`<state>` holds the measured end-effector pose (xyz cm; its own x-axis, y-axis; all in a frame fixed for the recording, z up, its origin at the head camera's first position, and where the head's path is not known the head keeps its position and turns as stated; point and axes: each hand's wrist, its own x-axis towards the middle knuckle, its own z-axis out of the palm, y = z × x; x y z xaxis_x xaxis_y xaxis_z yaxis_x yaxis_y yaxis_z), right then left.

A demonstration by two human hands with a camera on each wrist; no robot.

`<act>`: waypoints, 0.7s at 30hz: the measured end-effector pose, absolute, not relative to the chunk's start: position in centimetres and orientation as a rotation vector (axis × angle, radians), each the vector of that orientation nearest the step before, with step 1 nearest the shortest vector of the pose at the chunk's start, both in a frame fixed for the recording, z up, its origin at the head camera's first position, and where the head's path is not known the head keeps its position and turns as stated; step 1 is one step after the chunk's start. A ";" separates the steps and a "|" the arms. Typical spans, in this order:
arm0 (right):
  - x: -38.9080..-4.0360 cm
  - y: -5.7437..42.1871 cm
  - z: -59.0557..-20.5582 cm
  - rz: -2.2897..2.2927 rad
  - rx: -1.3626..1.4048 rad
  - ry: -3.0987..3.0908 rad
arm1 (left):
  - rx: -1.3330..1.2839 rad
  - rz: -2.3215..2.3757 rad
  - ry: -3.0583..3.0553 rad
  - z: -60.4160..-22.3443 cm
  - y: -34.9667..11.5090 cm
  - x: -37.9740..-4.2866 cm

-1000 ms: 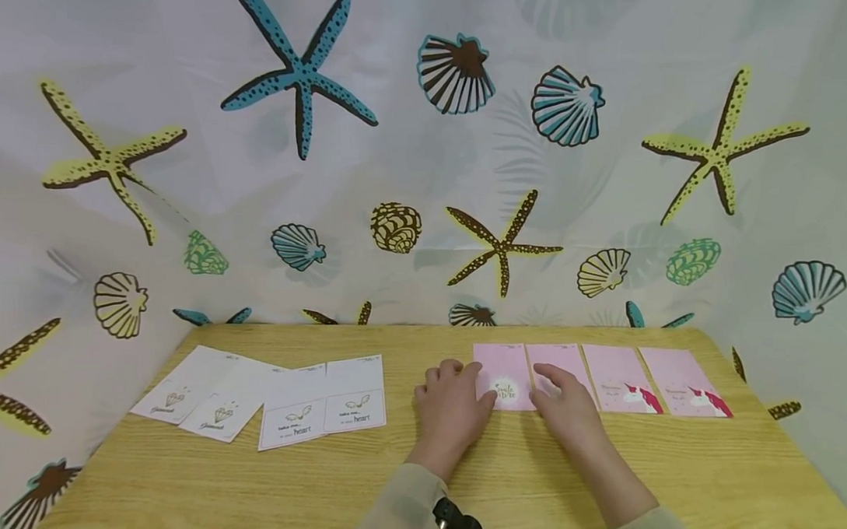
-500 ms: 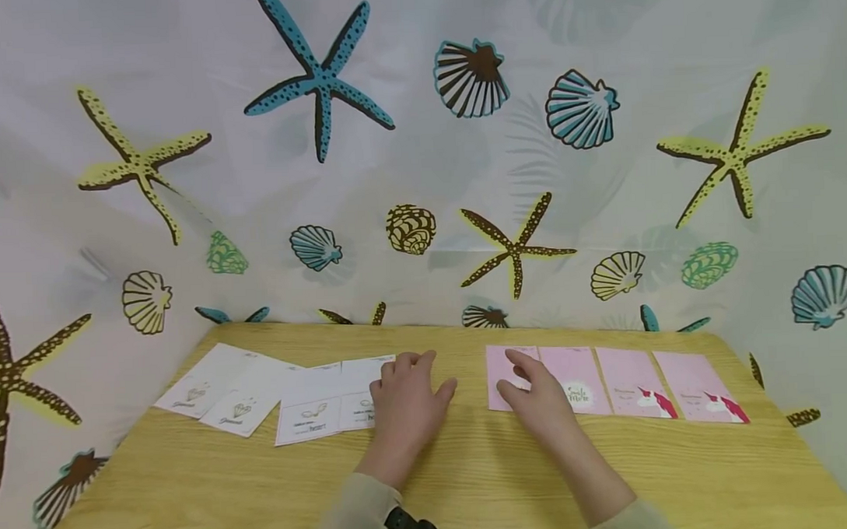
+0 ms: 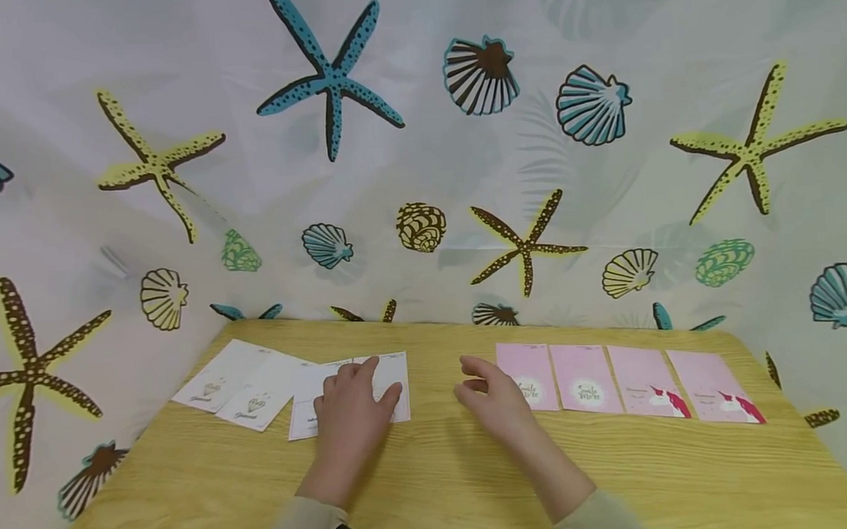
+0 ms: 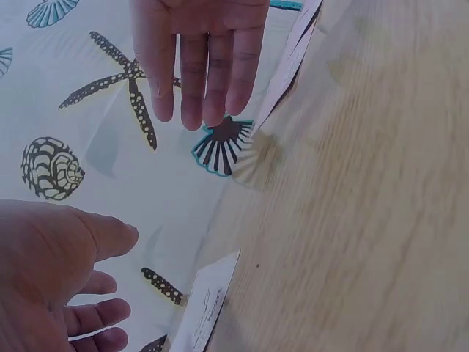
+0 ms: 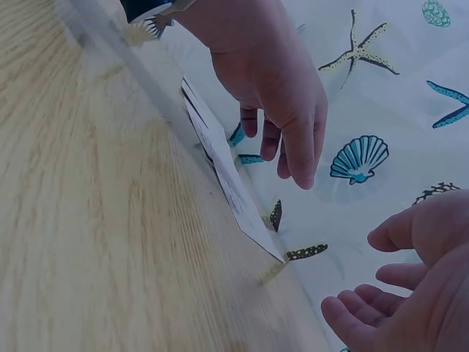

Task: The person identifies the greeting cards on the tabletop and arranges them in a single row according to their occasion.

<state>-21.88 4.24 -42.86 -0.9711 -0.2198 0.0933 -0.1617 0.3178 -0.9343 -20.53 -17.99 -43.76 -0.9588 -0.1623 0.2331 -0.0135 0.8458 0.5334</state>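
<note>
In the head view, my left hand (image 3: pixel 355 411) is over two white cards (image 3: pixel 397 366) with small printed lettering, fingers loosely bent and thumb out to the right. It covers much of their print. The right wrist view shows that left hand (image 5: pixel 275 95) hanging above the white cards (image 5: pixel 227 180), with a gap between. My right hand (image 3: pixel 497 400) hovers just left of the pink "Smile More" cards (image 3: pixel 583 372), overlapping the lower left of the nearer one in sight. Nothing is between the fingers of the right hand (image 5: pixel 410 293) in its wrist view.
Two overlapping white diamond cards (image 3: pixel 260 401) lie at the far left of the wooden table (image 3: pixel 431 482). Two pink unicorn cards (image 3: pixel 644 370) are at the right of the row. A shell-and-starfish patterned cloth (image 3: pixel 420 163) hangs behind and at the sides.
My left hand has gone left from the first pink card to the white cards. The right hand has moved left off the pink cards, uncovering them. The head view has turned slightly left.
</note>
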 end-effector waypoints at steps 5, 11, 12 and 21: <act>-21.8 2.7 -43.4 -1.797 -0.367 2.428 | 0.185 -0.779 -2.770 -44.2 -20.0 -20.2; -21.8 1.2 -43.8 -1.797 -0.359 2.386 | 0.223 -0.784 -2.764 -44.4 -21.4 -20.1; -21.8 1.0 -43.8 -1.796 -0.360 2.387 | 0.231 -0.782 -2.765 -44.4 -21.5 -20.0; -21.7 -0.7 -44.0 -1.856 -0.346 2.290 | 0.235 -0.769 -2.765 -45.2 -22.7 -20.0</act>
